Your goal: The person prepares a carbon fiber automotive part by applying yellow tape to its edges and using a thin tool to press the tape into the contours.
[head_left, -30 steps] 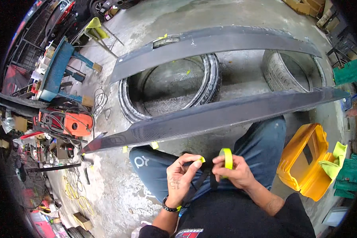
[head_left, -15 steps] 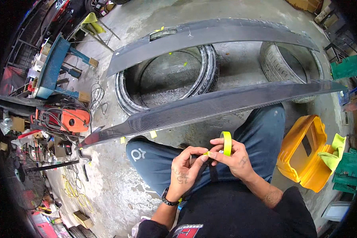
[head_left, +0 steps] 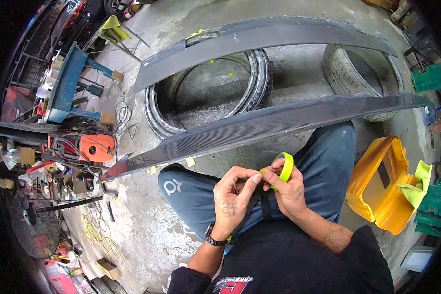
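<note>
My right hand (head_left: 292,192) holds a roll of yellow-green masking tape (head_left: 288,168), its fingers through and around the ring. Thumb and index finger of my left hand (head_left: 232,192) are pinched on a small bit of the tape, right against my right thumb and fingertips. Both hands are above my lap. In front of my knees, a long glossy carbon-fibre panel (head_left: 240,134) slants across from left to right. Two small tape pieces (head_left: 190,161) stick out from its near edge at the left.
Beyond it, a matte dark panel (head_left: 279,41) lies across a large tyre (head_left: 157,115) and a second tyre (head_left: 345,73). A yellow plastic case (head_left: 372,186) with a green cloth (head_left: 420,183) stands at right. An orange machine (head_left: 94,147) and a fan (head_left: 34,225) are at left.
Both hands have risen slightly, with the tape roll tilted and shifted up and right. The whole view has shifted a little.
</note>
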{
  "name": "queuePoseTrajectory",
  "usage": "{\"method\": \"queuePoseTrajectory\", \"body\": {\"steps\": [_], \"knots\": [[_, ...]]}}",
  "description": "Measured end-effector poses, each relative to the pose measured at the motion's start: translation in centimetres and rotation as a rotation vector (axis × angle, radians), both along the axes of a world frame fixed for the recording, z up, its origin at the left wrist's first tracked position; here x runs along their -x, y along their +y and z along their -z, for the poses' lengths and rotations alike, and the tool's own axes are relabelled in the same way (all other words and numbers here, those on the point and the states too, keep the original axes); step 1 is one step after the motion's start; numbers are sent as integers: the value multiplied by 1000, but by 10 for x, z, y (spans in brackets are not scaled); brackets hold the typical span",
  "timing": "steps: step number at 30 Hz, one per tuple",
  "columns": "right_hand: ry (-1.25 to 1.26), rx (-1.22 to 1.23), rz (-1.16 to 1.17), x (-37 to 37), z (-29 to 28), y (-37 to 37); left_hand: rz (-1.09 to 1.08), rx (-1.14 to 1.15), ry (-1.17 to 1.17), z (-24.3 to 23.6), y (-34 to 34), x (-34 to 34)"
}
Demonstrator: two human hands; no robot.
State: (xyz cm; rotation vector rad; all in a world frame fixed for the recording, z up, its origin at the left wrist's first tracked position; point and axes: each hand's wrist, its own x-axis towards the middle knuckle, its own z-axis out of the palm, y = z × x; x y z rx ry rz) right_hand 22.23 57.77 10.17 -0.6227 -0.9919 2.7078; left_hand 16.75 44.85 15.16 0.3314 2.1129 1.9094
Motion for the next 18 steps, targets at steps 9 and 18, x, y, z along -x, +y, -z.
{"method": "queuePoseTrajectory", "body": {"steps": [9,18], "knots": [[19,-46,-16,-1,5,-4,-68,150,36,10,-1,-3],[-14,-15,37,-2,11,-9,-47,131,-23,13,-7,-6]]}}
